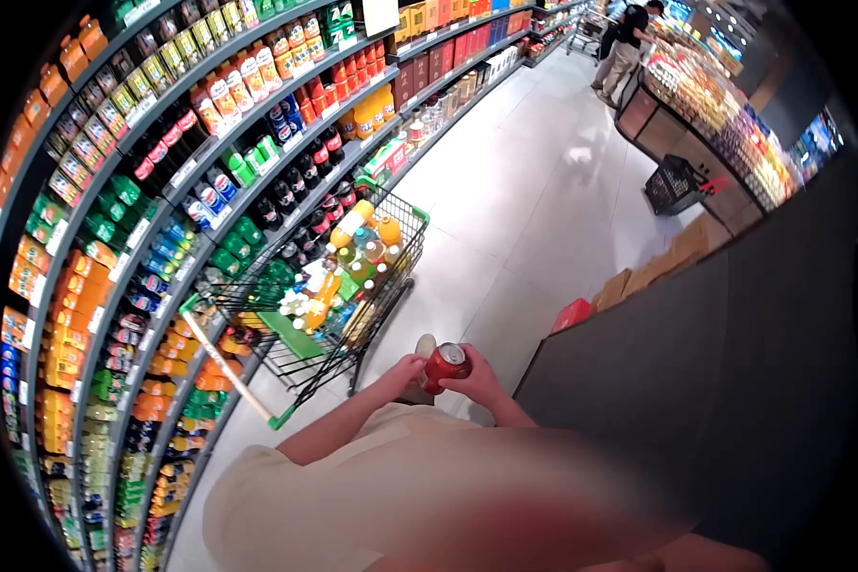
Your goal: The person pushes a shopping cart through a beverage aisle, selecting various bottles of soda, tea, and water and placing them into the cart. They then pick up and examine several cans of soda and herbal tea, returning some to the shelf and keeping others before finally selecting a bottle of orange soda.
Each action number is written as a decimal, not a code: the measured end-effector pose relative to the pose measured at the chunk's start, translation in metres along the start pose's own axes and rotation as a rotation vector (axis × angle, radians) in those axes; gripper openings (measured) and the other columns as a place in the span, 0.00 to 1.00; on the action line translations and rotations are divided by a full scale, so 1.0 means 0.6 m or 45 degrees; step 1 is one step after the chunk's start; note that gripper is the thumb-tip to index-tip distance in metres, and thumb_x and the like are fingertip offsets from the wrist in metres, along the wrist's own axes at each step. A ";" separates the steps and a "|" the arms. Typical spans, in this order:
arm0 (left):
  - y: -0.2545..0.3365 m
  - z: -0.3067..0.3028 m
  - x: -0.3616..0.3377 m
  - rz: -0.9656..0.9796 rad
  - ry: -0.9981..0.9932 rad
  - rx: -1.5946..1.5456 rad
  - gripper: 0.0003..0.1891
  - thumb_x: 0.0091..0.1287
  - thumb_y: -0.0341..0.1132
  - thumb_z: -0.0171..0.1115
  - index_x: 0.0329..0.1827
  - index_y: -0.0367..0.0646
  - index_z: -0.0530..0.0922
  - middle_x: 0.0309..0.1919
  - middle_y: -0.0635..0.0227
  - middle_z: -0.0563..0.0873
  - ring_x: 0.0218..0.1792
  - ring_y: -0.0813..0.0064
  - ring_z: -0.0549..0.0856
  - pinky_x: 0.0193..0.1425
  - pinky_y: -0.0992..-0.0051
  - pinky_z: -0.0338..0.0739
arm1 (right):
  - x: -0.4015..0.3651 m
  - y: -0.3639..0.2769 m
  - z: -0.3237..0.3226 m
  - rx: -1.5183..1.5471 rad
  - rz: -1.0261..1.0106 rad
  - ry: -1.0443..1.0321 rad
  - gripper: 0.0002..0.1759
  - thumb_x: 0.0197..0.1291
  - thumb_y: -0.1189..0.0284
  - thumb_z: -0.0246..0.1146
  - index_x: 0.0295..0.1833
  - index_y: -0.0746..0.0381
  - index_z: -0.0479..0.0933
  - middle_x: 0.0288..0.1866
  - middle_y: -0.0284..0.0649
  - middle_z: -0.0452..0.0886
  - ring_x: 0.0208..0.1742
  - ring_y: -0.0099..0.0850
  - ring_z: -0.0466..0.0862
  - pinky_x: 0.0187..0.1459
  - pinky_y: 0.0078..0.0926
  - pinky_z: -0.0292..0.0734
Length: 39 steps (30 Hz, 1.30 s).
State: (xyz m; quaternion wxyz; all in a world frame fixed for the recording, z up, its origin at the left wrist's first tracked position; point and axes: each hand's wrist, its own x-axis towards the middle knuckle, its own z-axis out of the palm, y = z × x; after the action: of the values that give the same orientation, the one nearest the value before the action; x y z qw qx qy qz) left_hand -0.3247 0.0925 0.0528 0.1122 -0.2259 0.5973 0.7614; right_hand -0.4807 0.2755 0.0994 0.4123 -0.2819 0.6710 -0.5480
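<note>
A red drink can [439,370] with a silver top is held in front of my body, slightly tilted. My right hand [480,377] curls around its right side, thumb and fingers on the can. From the other side, my left hand [402,376] has its closed fingers against the can's left edge; part of its grip is hidden. To the left of my hands stands a shopping cart [278,420] with green corners. Inside it lie several bottles, including an orange one [353,221], and white-capped ones.
Shelves of bottles and cans [153,153] curve along the left. A tiled aisle [505,181] runs ahead. On the right are a dark panel [658,362], cardboard boxes [653,272], a black basket [672,186] and a produce display [715,105]. A person [624,48] stands at the far end.
</note>
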 end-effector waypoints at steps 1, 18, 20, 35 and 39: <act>0.007 -0.018 0.032 -0.094 -0.037 -0.127 0.25 0.81 0.53 0.47 0.72 0.46 0.69 0.62 0.64 0.82 0.59 0.71 0.84 0.60 0.67 0.80 | 0.034 -0.006 -0.025 0.015 -0.015 -0.017 0.41 0.48 0.73 0.82 0.66 0.62 0.70 0.61 0.40 0.80 0.62 0.31 0.82 0.62 0.33 0.82; 0.361 -0.088 0.587 0.020 -0.310 -0.222 0.34 0.80 0.66 0.42 0.73 0.47 0.70 0.55 0.68 0.82 0.46 0.76 0.81 0.44 0.73 0.80 | 0.432 -0.148 -0.352 -0.185 -0.192 0.370 0.43 0.53 0.80 0.76 0.74 0.63 0.65 0.66 0.42 0.75 0.65 0.30 0.78 0.63 0.31 0.78; 0.376 -0.102 0.645 0.049 -0.218 -0.033 0.36 0.78 0.67 0.44 0.71 0.45 0.72 0.55 0.67 0.82 0.48 0.76 0.81 0.44 0.73 0.80 | 0.462 -0.136 -0.384 -0.009 -0.209 0.412 0.42 0.54 0.82 0.74 0.74 0.62 0.64 0.66 0.41 0.74 0.65 0.28 0.78 0.62 0.28 0.78; 0.557 -0.232 1.011 0.071 0.154 -0.258 0.29 0.80 0.61 0.43 0.63 0.48 0.77 0.48 0.70 0.86 0.40 0.78 0.84 0.37 0.73 0.80 | 0.960 -0.266 -0.690 -0.472 -0.314 -0.063 0.38 0.46 0.73 0.81 0.63 0.64 0.73 0.49 0.40 0.83 0.49 0.27 0.84 0.50 0.27 0.81; 0.619 -0.283 1.000 0.157 0.297 -0.527 0.26 0.82 0.55 0.49 0.71 0.46 0.71 0.55 0.66 0.84 0.47 0.73 0.85 0.48 0.70 0.82 | 1.109 -0.301 -0.683 -0.604 -0.544 -0.213 0.36 0.43 0.70 0.81 0.60 0.63 0.75 0.48 0.41 0.83 0.49 0.31 0.84 0.51 0.29 0.81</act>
State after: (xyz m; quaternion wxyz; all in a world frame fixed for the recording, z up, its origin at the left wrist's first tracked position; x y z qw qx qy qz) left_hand -0.9765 -0.2271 0.0535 -0.0529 -0.2936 0.4501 0.8417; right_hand -1.1811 -0.1142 0.1357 0.2647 -0.5482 0.6695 -0.4257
